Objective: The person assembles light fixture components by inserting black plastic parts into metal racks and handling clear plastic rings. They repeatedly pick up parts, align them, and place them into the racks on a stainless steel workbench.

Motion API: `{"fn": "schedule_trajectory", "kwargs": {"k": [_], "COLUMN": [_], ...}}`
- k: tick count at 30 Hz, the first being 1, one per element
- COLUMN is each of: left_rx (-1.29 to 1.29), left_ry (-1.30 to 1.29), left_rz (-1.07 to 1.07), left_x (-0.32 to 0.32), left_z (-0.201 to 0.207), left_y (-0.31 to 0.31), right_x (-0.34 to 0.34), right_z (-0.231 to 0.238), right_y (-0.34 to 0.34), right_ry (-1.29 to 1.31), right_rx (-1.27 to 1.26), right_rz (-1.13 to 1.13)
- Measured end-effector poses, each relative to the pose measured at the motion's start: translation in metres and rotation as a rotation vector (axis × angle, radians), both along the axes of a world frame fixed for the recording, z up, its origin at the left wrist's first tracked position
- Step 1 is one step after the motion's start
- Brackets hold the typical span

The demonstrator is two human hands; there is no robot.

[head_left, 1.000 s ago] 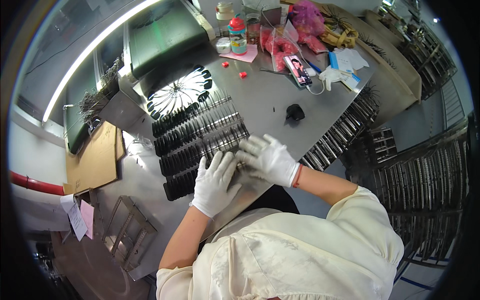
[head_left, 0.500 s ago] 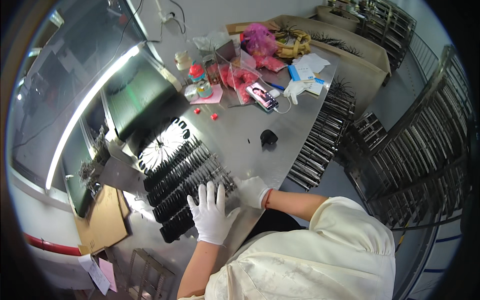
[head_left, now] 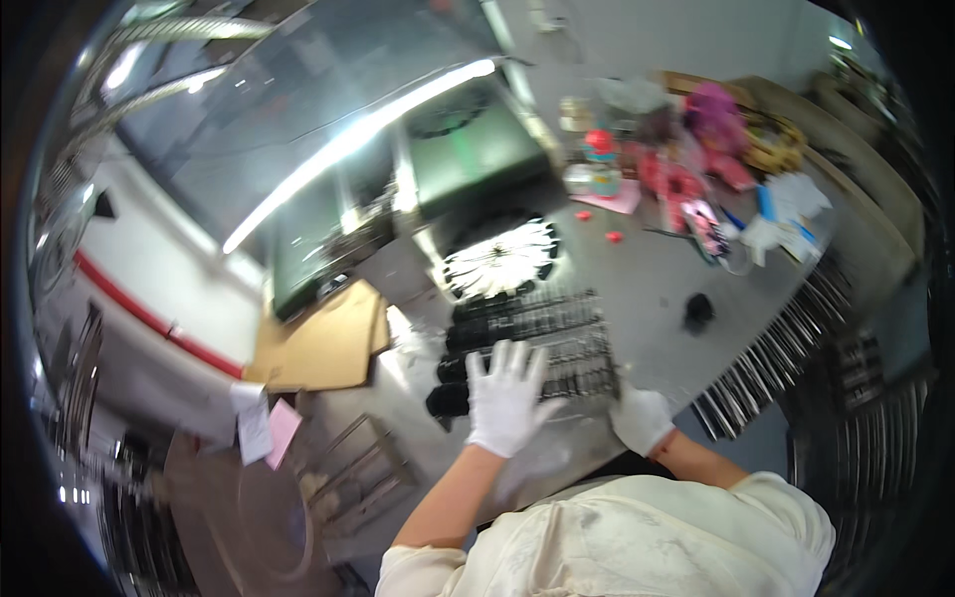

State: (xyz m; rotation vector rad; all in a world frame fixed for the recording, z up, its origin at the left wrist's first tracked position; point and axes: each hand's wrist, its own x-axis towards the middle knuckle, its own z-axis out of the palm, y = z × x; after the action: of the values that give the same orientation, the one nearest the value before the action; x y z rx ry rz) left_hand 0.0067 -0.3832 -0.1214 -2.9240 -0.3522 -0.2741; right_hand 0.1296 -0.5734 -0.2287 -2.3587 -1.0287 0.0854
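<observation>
Several rows of small black parts on metal rods (head_left: pixel 527 343) lie side by side on the steel table. My left hand (head_left: pixel 505 403), in a white glove, rests over the near rows with its fingers spread; nothing is held in it. At the right ends of the rods is my right hand (head_left: pixel 642 416), also gloved. Motion blur smears its fingers, so their grip does not show. Just beyond the rows, a wheel-shaped ring of black pieces (head_left: pixel 552 239) surrounds a brightly lit patch.
A black lump-like object (head_left: pixel 698 312) lies on the steel table (head_left: pixel 647 343). Toward the back are a phone (head_left: pixel 708 231), a red-capped jar (head_left: pixel 601 159) and pink bags (head_left: pixel 718 117). Cardboard (head_left: pixel 323 343) leans at left. Metal racks (head_left: pixel 761 363) stand beyond the right edge.
The view has swung left, so the table and both hands sit farther right in the picture. The left hand stays spread over the rows, the right hand by their ends.
</observation>
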Motion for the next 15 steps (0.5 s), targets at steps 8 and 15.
{"fn": "schedule_trajectory", "kwargs": {"k": [8,15], "left_rx": [-0.02,-0.039], "left_ry": [-0.158,-0.149], "left_rz": [0.168,0.095], "left_x": [-0.021,0.005], "left_z": [0.02,0.02], "left_y": [0.028,0.026], "right_x": [-0.008,-0.005], "right_z": [-0.007,-0.007], "right_y": [-0.01,-0.003], "right_ry": [-0.003,0.007], "right_rx": [0.051,0.062], "right_rz": [-0.005,-0.002]}}
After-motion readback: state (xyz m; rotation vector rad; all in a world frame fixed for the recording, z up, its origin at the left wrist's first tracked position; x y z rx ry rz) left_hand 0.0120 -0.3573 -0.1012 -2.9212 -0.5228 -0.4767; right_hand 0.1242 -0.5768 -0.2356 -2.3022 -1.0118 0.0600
